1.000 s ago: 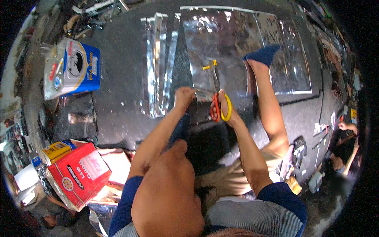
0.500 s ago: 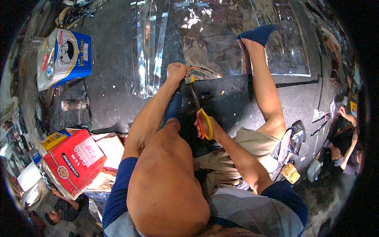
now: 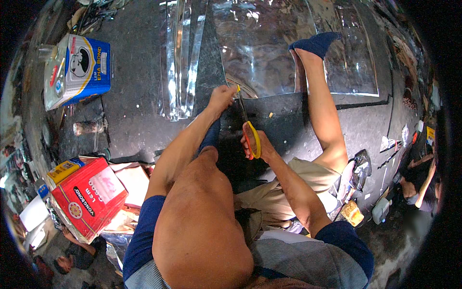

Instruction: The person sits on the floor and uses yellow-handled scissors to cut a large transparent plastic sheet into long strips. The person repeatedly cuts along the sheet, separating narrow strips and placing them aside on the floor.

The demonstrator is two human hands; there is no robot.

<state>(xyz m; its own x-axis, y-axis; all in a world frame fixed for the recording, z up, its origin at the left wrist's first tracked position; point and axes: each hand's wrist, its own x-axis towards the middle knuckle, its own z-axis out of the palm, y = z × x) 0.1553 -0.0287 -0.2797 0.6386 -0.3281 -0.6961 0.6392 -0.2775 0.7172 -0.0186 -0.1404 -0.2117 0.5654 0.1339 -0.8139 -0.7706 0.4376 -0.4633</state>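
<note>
My right hand (image 3: 258,146) is wrapped round the yellow and orange handles of a pair of scissors (image 3: 253,135), whose dark blades point away from me. Beside the blade tips, my left hand (image 3: 222,99) is closed in a pinch; what lies between its fingers is too small to make out. A small yellow bit (image 3: 238,88) shows at those fingertips. Just beyond both hands spreads a shiny clear plastic sheet (image 3: 269,53), its near left corner close to my left fingers. My socked foot (image 3: 320,44) rests on the sheet's right part.
Long clear strips (image 3: 182,67) lie left of the sheet. A blue and white can (image 3: 86,70) stands at far left, with a bottle-like object (image 3: 87,127) and a red carton (image 3: 89,195) nearer. A black plastic bag (image 3: 361,168) lies at right. Other people sit at both edges.
My left hand has shifted slightly nearer and to the right. The scissors and my right hand have moved a little right and away from me, their handles turning slightly.
</note>
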